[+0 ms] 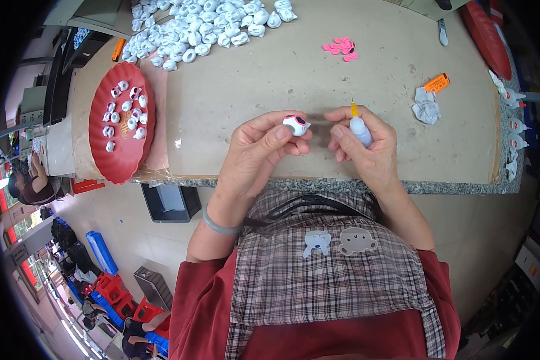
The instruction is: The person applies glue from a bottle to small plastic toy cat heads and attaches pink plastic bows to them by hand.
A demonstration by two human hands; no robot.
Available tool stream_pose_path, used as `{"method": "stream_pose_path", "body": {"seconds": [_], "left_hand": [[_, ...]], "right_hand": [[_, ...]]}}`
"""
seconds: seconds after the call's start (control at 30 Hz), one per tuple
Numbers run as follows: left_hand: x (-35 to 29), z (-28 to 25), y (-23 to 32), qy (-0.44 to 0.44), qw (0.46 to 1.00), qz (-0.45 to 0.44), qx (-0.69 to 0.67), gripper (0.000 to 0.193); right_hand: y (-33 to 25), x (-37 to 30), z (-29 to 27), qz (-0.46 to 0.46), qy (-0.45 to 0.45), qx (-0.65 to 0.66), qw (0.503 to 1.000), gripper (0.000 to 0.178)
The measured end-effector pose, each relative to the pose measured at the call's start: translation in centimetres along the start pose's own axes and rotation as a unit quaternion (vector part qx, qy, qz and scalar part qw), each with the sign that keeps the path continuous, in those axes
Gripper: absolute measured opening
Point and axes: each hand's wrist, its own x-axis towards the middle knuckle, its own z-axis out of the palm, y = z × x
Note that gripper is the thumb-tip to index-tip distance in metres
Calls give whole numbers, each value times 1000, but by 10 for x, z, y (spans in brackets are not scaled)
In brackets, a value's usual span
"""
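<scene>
Worktop (222,84) is covered by a beige, lightly marked sheet, its near edge bordered in speckled stone (450,187). Red scalloped tray (117,171) is placed on it, and small white figures (126,106), some with pink and dark patches, are spread across the tray.

Well to the right of the tray, one white piece (295,126) with a pink-rimmed dark patch is pinched between thumb and fingers of the left hand (253,141). Farther right of the tray, a pale bottle (361,133) with a yellow needle tip is gripped by the right hand (378,147), tip pointed away from the body. Tip and piece are held apart.

Beyond the tray and to its right, many white parts (198,27) are heaped. Farther right of it, pink pieces (344,48) are clustered; farther still, crumpled paper (426,107) is left touching an orange item (436,83).

Below tray level, a dark crate (171,203) is stood on the tiled floor (156,246), near and to the right of the tray. Nearer the body than the tray, a blue crate (102,252) and red stools (111,288) are seen. Left of the tray, another person (41,183) is partly seen.
</scene>
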Motion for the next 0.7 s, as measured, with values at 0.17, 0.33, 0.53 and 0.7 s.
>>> {"method": "stream_pose_path", "body": {"seconds": [0.17, 0.33, 0.53, 0.7], "left_hand": [[0, -8, 5, -22, 992, -26, -125, 34], [-17, -26, 52, 140, 965, 167, 146, 27], [-47, -82, 138, 405, 492, 329, 697, 29], [4, -69, 115, 242, 490, 383, 745, 33]], "right_hand": [[0, 0, 3, -10, 6, 5, 1000, 14], [-2, -2, -1, 0, -10, -10, 1000, 13], [-2, -3, 1, -19, -18, -31, 999, 12], [0, -2, 3, -27, -24, -47, 998, 12]]}}
